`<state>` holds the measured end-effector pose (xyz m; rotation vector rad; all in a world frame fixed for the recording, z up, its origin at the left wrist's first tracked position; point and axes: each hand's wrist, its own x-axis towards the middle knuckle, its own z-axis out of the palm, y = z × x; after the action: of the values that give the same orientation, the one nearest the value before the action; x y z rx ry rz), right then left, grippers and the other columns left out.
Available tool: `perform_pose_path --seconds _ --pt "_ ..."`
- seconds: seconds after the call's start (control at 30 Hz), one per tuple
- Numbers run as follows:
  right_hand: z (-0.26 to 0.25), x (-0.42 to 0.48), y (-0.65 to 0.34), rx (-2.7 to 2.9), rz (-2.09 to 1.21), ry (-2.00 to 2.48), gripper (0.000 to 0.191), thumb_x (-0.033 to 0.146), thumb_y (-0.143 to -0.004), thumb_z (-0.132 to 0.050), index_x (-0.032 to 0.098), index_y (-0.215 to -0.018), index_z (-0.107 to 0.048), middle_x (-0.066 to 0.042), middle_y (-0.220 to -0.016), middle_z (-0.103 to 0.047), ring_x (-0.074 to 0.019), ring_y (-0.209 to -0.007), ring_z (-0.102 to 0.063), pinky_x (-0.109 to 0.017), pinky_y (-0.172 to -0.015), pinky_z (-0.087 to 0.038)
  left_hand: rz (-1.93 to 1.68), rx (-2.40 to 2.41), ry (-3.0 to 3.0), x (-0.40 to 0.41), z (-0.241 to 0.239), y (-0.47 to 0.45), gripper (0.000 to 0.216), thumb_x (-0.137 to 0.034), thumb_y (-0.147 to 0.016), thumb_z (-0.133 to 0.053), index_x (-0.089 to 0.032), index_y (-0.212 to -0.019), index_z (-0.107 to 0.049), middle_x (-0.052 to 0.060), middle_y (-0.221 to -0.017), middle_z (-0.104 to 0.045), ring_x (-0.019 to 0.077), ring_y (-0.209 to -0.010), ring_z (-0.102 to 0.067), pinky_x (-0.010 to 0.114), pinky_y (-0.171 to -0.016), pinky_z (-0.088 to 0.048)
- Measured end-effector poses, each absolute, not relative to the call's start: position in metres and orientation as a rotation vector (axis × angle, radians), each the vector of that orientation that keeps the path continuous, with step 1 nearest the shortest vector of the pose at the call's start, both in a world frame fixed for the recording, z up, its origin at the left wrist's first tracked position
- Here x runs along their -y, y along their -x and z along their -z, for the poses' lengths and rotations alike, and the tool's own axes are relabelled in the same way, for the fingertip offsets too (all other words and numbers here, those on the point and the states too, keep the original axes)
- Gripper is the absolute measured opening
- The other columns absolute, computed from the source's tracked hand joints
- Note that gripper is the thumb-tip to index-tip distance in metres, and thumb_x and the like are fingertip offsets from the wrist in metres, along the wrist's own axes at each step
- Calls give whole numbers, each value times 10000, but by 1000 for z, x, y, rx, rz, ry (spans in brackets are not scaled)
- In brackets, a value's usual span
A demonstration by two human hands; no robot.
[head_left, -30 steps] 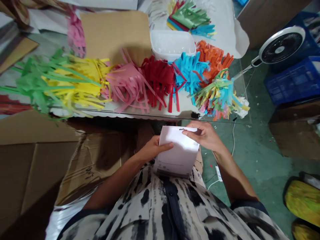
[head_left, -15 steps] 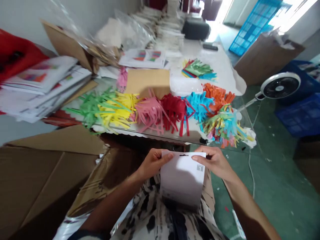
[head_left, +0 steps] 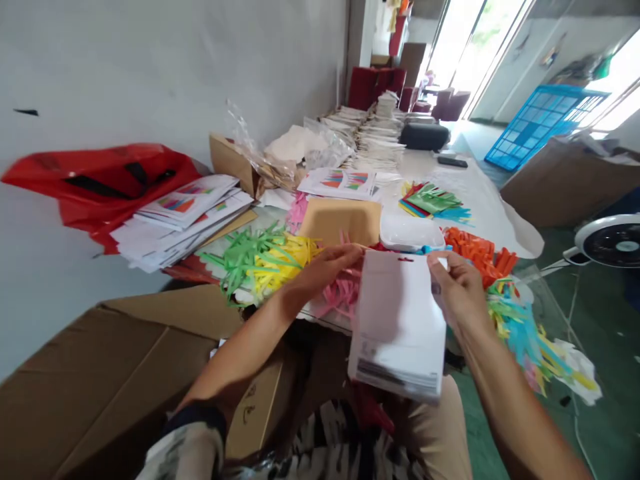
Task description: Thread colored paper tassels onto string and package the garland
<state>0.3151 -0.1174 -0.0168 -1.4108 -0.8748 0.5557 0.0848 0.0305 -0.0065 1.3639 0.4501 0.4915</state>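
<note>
A white card (head_left: 400,313) with a hang slot near its top edge stands tilted in front of me, over the table's front edge. My right hand (head_left: 460,287) is closed on its upper right side, thumb on the front face. At the upper left corner, the fingers of my left hand (head_left: 333,263) are closed on the card's edge; their tips are partly hidden. Behind the card lie pink paper fringe (head_left: 340,293), yellow fringe (head_left: 280,260) and green fringe (head_left: 245,257). Orange fringe (head_left: 480,253) sits to the right of my right hand.
A brown envelope (head_left: 340,220) and a white plastic tray (head_left: 410,232) lie farther back. Printed sheets (head_left: 180,213) and a red bag (head_left: 110,187) are at left. Multicoloured fringe (head_left: 525,333) hangs at the right edge, near a fan (head_left: 615,240). A cardboard box (head_left: 125,373) stands lower left.
Both hands have raised the white card from my lap towards the table, where it now covers part of the fringe. The view has tilted up and turned left.
</note>
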Motion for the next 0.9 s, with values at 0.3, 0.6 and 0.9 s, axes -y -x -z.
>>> perform_pose_path --seconds 0.3,0.6,0.9 --pt "33 39 -375 1274 243 1969 410 433 -952 -571 144 -1214 -698 -224 -1232 -682 -388 -1242 -588 -600 -1088 -429 -829 -1001 -2013 -147 34 -102 186 -184 -836 -742 -156 -1002 -820 106 -960 -807 235 -856 -723 318 -817 -513" --pt "50 -89 -350 1277 -30 1806 408 508 -740 -834 231 -645 -551 -88 -763 -646 -260 -898 -629 -413 -841 -525 -841 -737 -2319 -76 48 -91 206 -202 -934 -649 -244 -1037 -822 73 -1031 -814 248 -995 -721 357 -932 -512" --pt "-15 -45 -330 1275 -310 1357 400 636 -862 -646 266 -927 -509 53 -674 -641 -150 -589 -603 -263 -558 -485 -1188 -876 -1883 -64 29 -61 185 -319 -942 -660 -227 -1002 -808 54 -1027 -808 206 -934 -732 309 -868 -543"
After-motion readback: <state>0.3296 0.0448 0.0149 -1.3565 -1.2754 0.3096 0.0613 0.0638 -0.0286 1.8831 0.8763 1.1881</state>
